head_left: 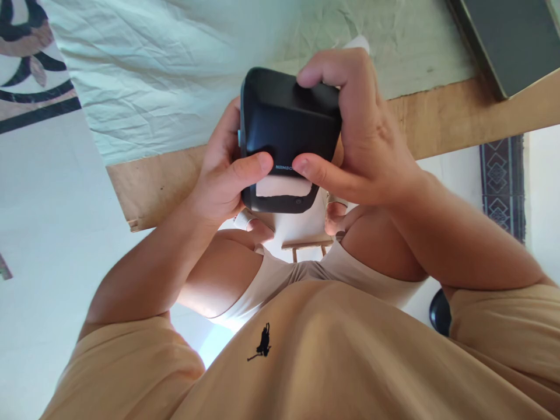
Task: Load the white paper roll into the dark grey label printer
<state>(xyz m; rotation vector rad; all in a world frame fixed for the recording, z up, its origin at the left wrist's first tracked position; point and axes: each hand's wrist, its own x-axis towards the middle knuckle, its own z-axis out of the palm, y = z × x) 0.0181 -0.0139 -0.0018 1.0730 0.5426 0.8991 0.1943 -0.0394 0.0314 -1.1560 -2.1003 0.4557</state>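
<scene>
A black handheld label printer marked NIIMBO, with the rest of the lettering covered by a thumb, is held up in front of my body. Below the lettering is a pale window or gap, and a small power mark sits near its lower edge. My left hand grips the printer's left side, thumb on the front and fingers hidden behind. My right hand wraps its right side, with the thumb beside the lettering and the index finger bent over the top. Something white shows just behind the right knuckles.
Beyond the hands stands a wooden table partly covered by a wrinkled pale green cloth. A dark flat rectangular object lies at the table's right. My bare legs are under the table edge, near a small wooden bar.
</scene>
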